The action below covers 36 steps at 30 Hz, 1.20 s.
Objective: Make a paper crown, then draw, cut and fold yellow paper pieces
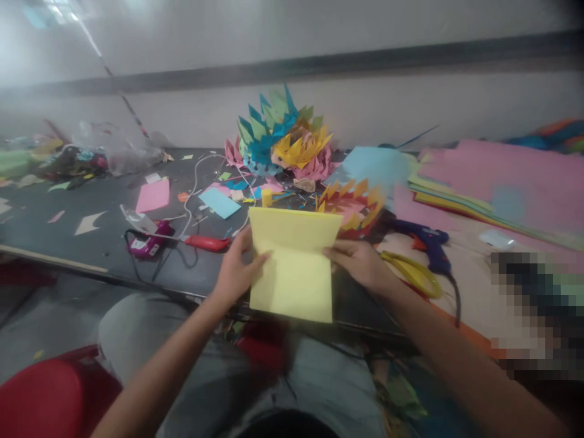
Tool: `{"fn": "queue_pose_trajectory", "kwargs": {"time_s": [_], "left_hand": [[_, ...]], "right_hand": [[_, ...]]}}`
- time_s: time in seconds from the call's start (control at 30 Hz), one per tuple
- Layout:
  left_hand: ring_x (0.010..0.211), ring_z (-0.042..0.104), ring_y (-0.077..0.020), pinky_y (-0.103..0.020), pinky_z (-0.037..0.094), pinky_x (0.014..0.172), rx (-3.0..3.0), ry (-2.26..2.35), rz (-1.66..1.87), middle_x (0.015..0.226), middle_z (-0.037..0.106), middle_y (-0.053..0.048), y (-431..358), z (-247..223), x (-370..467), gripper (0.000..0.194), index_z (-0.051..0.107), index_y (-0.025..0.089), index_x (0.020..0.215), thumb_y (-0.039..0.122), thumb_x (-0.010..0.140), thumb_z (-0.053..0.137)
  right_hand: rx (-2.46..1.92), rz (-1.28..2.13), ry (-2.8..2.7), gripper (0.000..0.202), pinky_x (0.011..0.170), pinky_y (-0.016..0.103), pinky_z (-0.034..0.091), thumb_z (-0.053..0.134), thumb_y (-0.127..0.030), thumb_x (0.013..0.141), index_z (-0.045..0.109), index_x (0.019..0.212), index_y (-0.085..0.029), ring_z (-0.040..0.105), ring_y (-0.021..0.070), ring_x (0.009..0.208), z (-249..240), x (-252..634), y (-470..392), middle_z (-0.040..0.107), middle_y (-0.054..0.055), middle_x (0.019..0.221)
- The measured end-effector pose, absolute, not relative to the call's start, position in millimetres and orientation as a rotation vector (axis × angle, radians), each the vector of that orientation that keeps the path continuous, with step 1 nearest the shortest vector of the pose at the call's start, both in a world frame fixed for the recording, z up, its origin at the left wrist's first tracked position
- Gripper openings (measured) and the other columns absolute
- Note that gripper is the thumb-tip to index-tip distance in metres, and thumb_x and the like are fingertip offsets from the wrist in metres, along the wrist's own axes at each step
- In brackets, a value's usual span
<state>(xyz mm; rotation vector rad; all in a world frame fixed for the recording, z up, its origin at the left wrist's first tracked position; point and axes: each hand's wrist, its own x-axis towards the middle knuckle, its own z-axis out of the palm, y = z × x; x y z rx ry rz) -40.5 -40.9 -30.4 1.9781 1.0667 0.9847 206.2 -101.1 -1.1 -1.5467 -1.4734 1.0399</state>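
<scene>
A sheet of yellow paper (294, 274) with a crease across its middle is held up over the table's front edge. My left hand (239, 267) grips its left side, thumb on the near face and the other fingers behind. My right hand (358, 261) pinches the right side near the crease. Just behind the sheet lies an orange and red paper crown (371, 204) with pointed tips. To the left of my left hand is a red-handled tool (207, 243), its exact kind unclear. A dark blue glue gun (431, 243) and yellow-handled scissors (410, 274) lie right of my right hand.
Stacked pointed paper crowns (283, 140) stand at the back. Coloured paper sheets (511, 176) are piled on the right. A purple device (150, 240) with cords and paper scraps lie on the dark table (109, 219). A red stool (45, 395) stands at lower left.
</scene>
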Motion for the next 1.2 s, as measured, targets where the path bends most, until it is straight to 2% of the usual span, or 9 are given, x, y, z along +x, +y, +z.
{"fn": "queue_pose_trajectory", "kwargs": {"time_s": [0.1,0.27,0.33,0.47,0.63,0.8,0.97,1.1,1.2], "left_hand": [[0.080,0.067,-0.0198,-0.028,0.055,0.066,2.008,0.995,0.801,0.094,0.071,-0.009,-4,-32,-41,0.034,0.063,0.012,0.104,0.037,0.084,0.053],[0.071,0.066,-0.0181,-0.026,0.052,0.061,2.164,0.958,0.702,0.082,0.073,-0.006,22,-34,-51,0.027,0.069,0.013,0.086,0.037,0.080,0.058],[0.074,0.067,-0.0181,-0.027,0.052,0.066,2.252,0.901,0.656,0.083,0.073,-0.006,27,-32,-55,0.023,0.069,0.014,0.085,0.034,0.080,0.057],[0.090,0.066,-0.0182,-0.029,0.050,0.081,2.468,0.714,0.533,0.096,0.071,-0.007,31,-31,-59,0.022,0.069,0.018,0.094,0.024,0.083,0.051],[0.103,0.060,-0.0178,-0.034,0.046,0.089,2.726,0.523,0.358,0.112,0.066,-0.007,30,-36,-64,0.033,0.063,0.023,0.111,0.018,0.091,0.039],[0.106,0.056,-0.0198,-0.037,0.045,0.090,2.889,0.421,0.204,0.116,0.062,-0.008,29,-32,-68,0.034,0.058,0.025,0.119,0.018,0.093,0.036],[0.107,0.055,-0.0233,-0.041,0.043,0.092,2.968,0.481,0.170,0.115,0.062,-0.010,9,-21,-62,0.030,0.061,0.020,0.111,0.020,0.090,0.041],[0.120,0.046,-0.0285,-0.045,0.035,0.102,2.956,0.564,0.190,0.129,0.052,-0.014,-24,-21,-46,0.046,0.054,0.015,0.120,0.044,0.084,0.049],[0.133,0.030,-0.0284,-0.049,0.023,0.109,2.909,0.533,0.138,0.143,0.037,-0.014,-44,-28,-35,0.071,0.039,0.014,0.134,0.063,0.082,0.042]], "right_hand": [[-1.579,0.981,-1.586,0.037,0.060,0.029,0.052,0.055,-0.049,0.074,0.068,0.077,-0.015,0.064,0.0181,0.068,-2,211,-90,0.070,0.005,0.076],[-1.678,0.832,-1.742,0.031,0.068,0.032,0.051,0.056,-0.044,0.075,0.070,0.069,-0.017,0.066,0.0228,0.074,-11,215,-84,0.071,0.003,0.070],[-1.704,0.767,-1.816,0.032,0.071,0.034,0.051,0.054,-0.043,0.078,0.071,0.067,-0.018,0.066,0.0239,0.076,-17,217,-83,0.072,0.003,0.072],[-1.565,0.689,-2.058,0.030,0.090,0.031,0.047,0.046,-0.030,0.084,0.071,0.099,-0.023,0.065,0.0193,0.097,-26,220,-82,0.070,0.001,0.106],[-1.473,0.455,-2.430,0.039,0.095,0.031,0.043,0.033,-0.020,0.091,0.063,0.116,-0.025,0.057,0.0164,0.111,-26,223,-85,0.062,0.002,0.122],[-1.558,0.462,-2.536,0.036,0.096,0.030,0.042,0.038,-0.023,0.092,0.059,0.120,-0.032,0.054,0.0170,0.116,-27,224,-87,0.057,-0.002,0.128],[-1.486,0.331,-2.725,0.037,0.094,0.037,0.041,0.040,-0.019,0.089,0.062,0.118,-0.028,0.053,0.0225,0.114,-24,218,-89,0.055,0.004,0.131],[-1.579,0.242,-2.621,0.037,0.093,0.044,0.041,0.050,-0.041,0.085,0.065,0.113,-0.023,0.053,0.0278,0.113,-17,206,-101,0.055,0.011,0.129],[-1.693,0.271,-2.534,0.062,0.094,0.049,0.040,0.061,-0.062,0.069,0.063,0.116,-0.022,0.050,0.0322,0.116,-19,200,-109,0.052,0.013,0.132]]}}
